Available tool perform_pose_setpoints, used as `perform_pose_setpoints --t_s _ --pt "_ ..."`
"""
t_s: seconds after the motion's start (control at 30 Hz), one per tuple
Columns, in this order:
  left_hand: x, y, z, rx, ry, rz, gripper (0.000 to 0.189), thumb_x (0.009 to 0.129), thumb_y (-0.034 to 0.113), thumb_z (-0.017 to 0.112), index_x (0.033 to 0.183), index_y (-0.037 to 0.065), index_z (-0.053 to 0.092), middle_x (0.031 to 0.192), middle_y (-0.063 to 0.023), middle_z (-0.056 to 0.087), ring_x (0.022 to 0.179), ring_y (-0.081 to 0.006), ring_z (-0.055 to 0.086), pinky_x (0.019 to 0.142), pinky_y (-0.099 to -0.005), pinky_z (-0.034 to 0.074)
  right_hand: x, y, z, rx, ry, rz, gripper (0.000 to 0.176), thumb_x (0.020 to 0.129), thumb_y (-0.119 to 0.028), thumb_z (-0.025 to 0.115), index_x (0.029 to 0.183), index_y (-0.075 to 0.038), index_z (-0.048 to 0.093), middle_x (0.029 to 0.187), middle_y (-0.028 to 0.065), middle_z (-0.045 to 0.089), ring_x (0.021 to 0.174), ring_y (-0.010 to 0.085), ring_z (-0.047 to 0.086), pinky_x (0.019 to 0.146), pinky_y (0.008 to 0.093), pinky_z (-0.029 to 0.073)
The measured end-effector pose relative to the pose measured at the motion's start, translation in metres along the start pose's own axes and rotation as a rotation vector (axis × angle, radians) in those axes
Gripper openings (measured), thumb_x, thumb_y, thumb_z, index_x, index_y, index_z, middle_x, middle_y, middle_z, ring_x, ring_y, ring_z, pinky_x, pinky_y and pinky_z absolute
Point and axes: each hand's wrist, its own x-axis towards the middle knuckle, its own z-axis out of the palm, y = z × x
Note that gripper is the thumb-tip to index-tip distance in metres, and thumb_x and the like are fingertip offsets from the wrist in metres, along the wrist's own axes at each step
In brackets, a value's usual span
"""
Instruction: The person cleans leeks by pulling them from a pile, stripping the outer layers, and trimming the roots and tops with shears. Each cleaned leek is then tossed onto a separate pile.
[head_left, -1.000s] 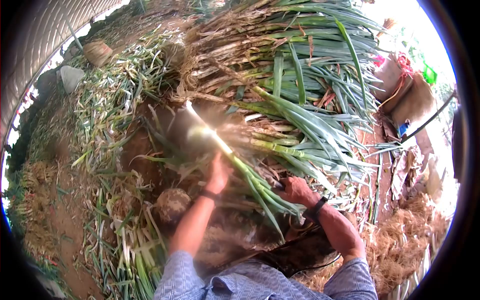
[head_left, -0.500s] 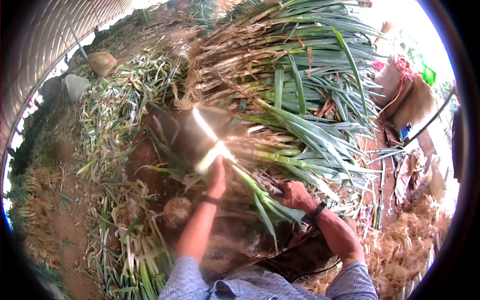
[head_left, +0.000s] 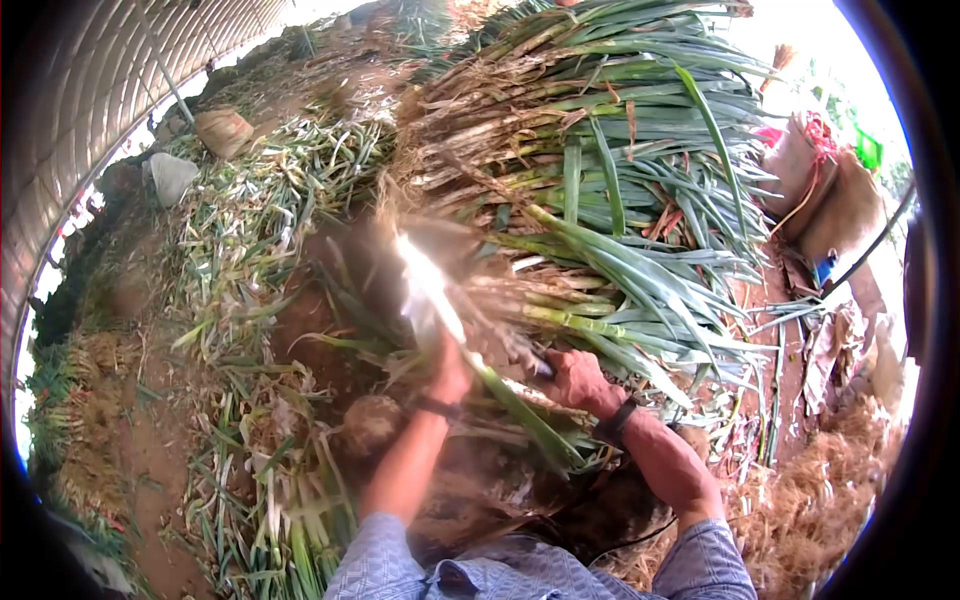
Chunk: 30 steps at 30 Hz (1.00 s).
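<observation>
My left hand (head_left: pixel 448 372) grips a green onion stalk (head_left: pixel 430 285) near its pale white end, which points up and away, blurred by motion. Its green leaves (head_left: pixel 530 425) trail down toward my lap. My right hand (head_left: pixel 572 378) is closed just to the right of the stalk, at the near edge of the big pile, and seems to hold a small dark tool; I cannot make out what it is. A large pile of green onions (head_left: pixel 600 180) with dirty roots lies right behind both hands.
Trimmed leaves and peelings (head_left: pixel 250 230) cover the soil on the left. Two stones (head_left: pixel 172 175) lie at the far left by a corrugated wall (head_left: pixel 90 90). Sacks (head_left: pixel 830 200) stand at the right. Dry roots (head_left: pixel 830 500) heap at the lower right.
The white end of the stalk has swung a little to the right and my left hand has shifted with it. My right hand has moved slightly up toward the pile.
</observation>
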Motion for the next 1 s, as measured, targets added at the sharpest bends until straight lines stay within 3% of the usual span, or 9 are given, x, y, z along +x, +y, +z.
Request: perform_pose_setpoints --t_s 0.13,0.23,0.33,0.43,0.47,0.57,0.7,1.0 --pt "-0.001 -0.001 -0.001 -0.032 -0.143 0.120 0.057 0.096 0.064 0.036 0.066 0.016 0.040 0.055 0.0007 0.035 0.051 -0.0170 0.039 0.045 -0.0342 0.034 0.005 0.000 0.000 0.065 0.146 -0.083 0.037 0.088 -0.040 0.062 0.076 -0.006 0.066 0.064 0.0200 0.062 0.059 0.0414 0.060 0.055 0.0479 0.047" --pt "0.001 0.003 -0.005 -0.054 -0.118 0.079 0.051 0.098 0.055 0.038 0.066 0.017 0.041 0.054 0.0004 0.036 0.050 -0.0175 0.039 0.045 -0.0341 0.035 0.005 -0.003 0.006 0.034 0.137 -0.095 0.036 0.088 -0.039 0.063 0.073 -0.006 0.065 0.063 0.0195 0.061 0.057 0.0408 0.059 0.053 0.0476 0.047" --pt "-0.004 -0.001 -0.007 0.166 -0.187 0.138 0.044 0.098 0.046 0.039 0.065 0.017 0.042 0.053 0.0003 0.036 0.046 -0.0175 0.038 0.043 -0.0335 0.033 0.012 -0.014 0.000 0.082 0.152 -0.043 0.036 0.086 -0.039 0.064 0.073 -0.006 0.064 0.063 0.0197 0.060 0.059 0.0400 0.060 0.054 0.0473 0.047" --pt "0.000 -0.007 -0.006 0.002 -0.169 -0.073 0.040 0.098 0.040 0.039 0.066 0.016 0.042 0.052 0.0003 0.036 0.042 -0.0169 0.037 0.040 -0.0334 0.032 0.019 -0.026 -0.004 0.082 0.121 -0.020 0.039 0.087 -0.042 0.061 0.072 -0.007 0.063 0.063 0.0196 0.061 0.063 0.0406 0.061 0.058 0.0470 0.048" --pt "0.003 -0.009 -0.005 -0.022 -0.094 -0.139 0.040 0.099 0.040 0.039 0.067 0.016 0.043 0.052 0.0006 0.036 0.041 -0.0160 0.036 0.039 -0.0338 0.032 0.020 -0.030 -0.009 0.099 0.100 0.008 0.040 0.087 -0.043 0.060 0.072 -0.007 0.063 0.063 0.0196 0.061 0.063 0.0407 0.061 0.059 0.0469 0.049" --pt "-0.006 -0.010 -0.004 -0.045 -0.233 -0.053 0.042 0.099 0.043 0.040 0.067 0.016 0.044 0.052 0.0007 0.037 0.041 -0.0156 0.035 0.039 -0.0331 0.032 0.024 -0.032 -0.016 0.104 0.071 0.023 0.042 0.087 -0.046 0.059 0.073 -0.007 0.064 0.067 0.0203 0.062 0.066 0.0409 0.061 0.060 0.0473 0.048" --pt "0.005 -0.012 -0.016 -0.106 -0.261 -0.083 0.049 0.098 0.051 0.041 0.063 0.017 0.043 0.051 0.0003 0.034 0.041 -0.0157 0.035 0.040 -0.0324 0.031 0.021 -0.033 -0.023 0.121 0.097 -0.019 0.042 0.088 -0.046 0.059 0.074 -0.007 0.065 0.066 0.0200 0.062 0.065 0.0408 0.061 0.060 0.0475 0.048" --pt "0.001 -0.012 -0.025 -0.013 -0.196 -0.079 0.045 0.097 0.044 0.040 0.061 0.017 0.042 0.050 0.0001 0.033 0.042 -0.0162 0.033 0.041 -0.0335 0.031 0.013 -0.025 -0.014 0.105 0.083 0.039 0.042 0.088 -0.046 0.060 0.074 -0.007 0.066 0.064 0.0194 0.061 0.061 0.0405 0.061 0.057 0.0474 0.047"
